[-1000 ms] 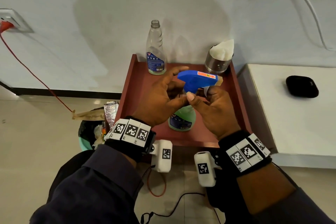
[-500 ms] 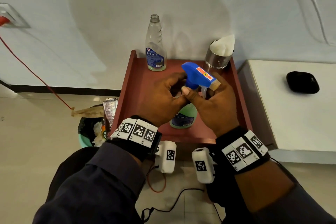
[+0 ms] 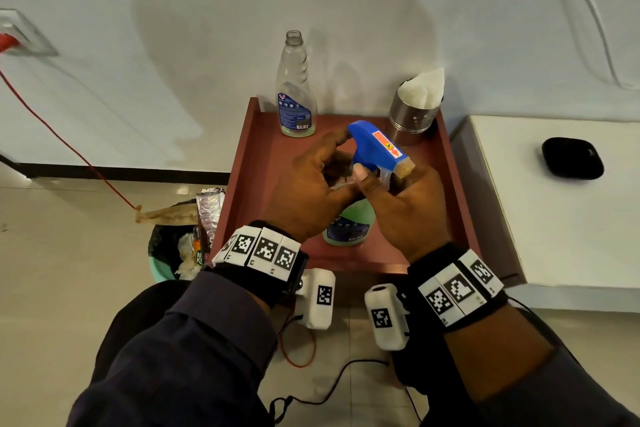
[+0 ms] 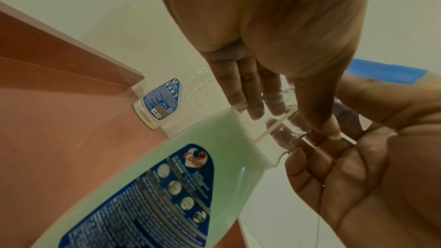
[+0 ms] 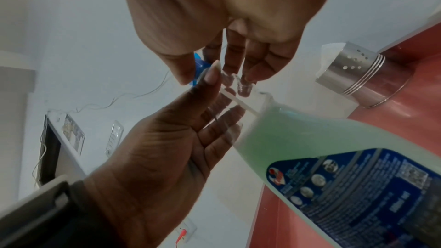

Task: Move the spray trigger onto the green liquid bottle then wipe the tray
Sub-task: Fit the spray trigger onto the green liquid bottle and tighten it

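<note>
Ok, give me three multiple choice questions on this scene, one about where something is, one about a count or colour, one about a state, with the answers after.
1. Where does the steel cup holding the white napkin stand?
A. far right corner of the red tray
B. on the white cabinet
C. in the bin

2. How many bottles are on the tray?
A. one
B. two
C. three

3. What is the state of the clear bottle at the back?
A. capped
B. lying on its side
C. upright with an open neck

Answers: 1 A, the head view shows the cup in the tray's far right corner. 2 B, the clear bottle and the green liquid bottle, whose neck carries the blue spray trigger between the left hand and the right hand. 3 C, it stands with a bare, uncapped mouth.
</note>
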Available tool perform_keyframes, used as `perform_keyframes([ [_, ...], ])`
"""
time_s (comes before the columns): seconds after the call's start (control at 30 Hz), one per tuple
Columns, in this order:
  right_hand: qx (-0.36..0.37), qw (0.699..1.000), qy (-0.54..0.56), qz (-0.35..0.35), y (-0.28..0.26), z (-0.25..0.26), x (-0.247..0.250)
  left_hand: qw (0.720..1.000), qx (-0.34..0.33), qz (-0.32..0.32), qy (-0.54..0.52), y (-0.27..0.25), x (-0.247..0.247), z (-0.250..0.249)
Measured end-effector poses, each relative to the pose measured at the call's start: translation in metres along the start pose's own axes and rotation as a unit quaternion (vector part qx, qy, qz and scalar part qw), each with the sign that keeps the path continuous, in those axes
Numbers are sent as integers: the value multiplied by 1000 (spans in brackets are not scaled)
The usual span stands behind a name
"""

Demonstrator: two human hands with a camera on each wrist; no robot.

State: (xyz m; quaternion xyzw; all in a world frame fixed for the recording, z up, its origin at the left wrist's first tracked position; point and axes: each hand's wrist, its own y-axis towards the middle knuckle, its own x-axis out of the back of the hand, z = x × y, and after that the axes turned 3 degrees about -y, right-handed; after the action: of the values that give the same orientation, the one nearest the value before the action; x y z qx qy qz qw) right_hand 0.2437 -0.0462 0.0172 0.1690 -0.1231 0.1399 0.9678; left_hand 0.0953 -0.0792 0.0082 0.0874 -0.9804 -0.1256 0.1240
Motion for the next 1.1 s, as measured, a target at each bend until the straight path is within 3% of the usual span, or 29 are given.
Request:
perform_keyframes([
  [0.13,-8,999,17,-37,3,3,-1,1000,-6,3,-5,-1,-1,0],
  [0.3,1,1000,5,-10,-1,2,-1,1000,-4,6,-5,0,0,-1],
  [0.43,-9,999,5,-45,2,5,-4,1000,-11,8,-5,-1,0,-2],
  [1.1,8,999,-21,-23,1,3,-2,1000,-1,13,22,0,1,-2],
])
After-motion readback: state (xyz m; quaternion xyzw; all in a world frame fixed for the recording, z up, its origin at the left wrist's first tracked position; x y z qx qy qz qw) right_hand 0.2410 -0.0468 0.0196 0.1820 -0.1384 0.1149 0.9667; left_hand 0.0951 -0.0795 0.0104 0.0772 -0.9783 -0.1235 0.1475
